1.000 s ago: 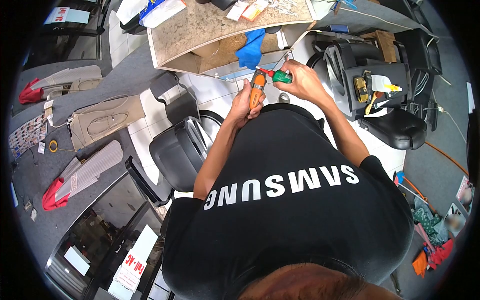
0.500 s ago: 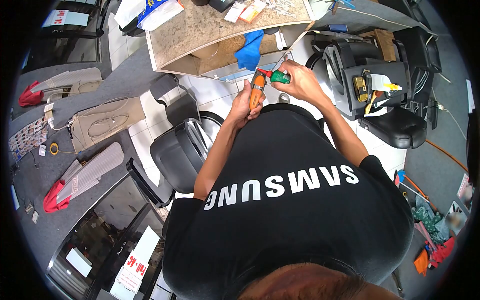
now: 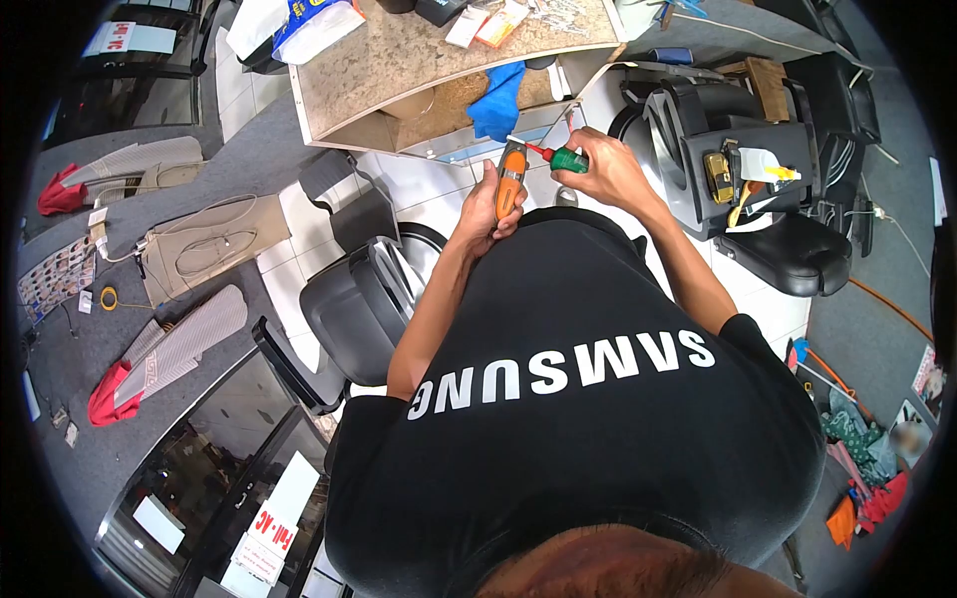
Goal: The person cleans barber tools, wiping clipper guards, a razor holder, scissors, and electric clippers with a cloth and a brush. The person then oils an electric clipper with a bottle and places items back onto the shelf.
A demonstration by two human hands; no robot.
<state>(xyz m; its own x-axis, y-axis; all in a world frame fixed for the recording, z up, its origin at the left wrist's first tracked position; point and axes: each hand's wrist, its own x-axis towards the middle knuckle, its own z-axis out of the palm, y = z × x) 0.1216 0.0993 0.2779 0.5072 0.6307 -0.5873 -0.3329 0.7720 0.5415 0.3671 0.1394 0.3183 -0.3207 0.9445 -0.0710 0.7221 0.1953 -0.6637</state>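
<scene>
In my left hand [image 3: 480, 207] is an orange and dark grey hair clipper [image 3: 510, 184], held upright with its blade end pointing away from me. The fingers wrap round its lower body. My right hand [image 3: 610, 174] grips a small green bottle [image 3: 569, 160] with a long red nozzle [image 3: 538, 151]. That nozzle points left at the clipper's head, and a narrow gap seems to lie between them. Just beyond the clipper hangs a blue cloth [image 3: 497, 102] over the front of an open shelf.
A speckled counter [image 3: 389, 60] with boxes and small items is ahead. Black salon chairs [image 3: 354, 299] stand on my left. On the right, a black chair [image 3: 788, 254] sits near a tray-like surface [image 3: 783, 149] holding a yellow-black clipper [image 3: 719, 177] and a brush.
My right hand has shifted slightly right and toward me with the green bottle, so its nozzle has drawn back from the clipper's head. My left hand has barely moved.
</scene>
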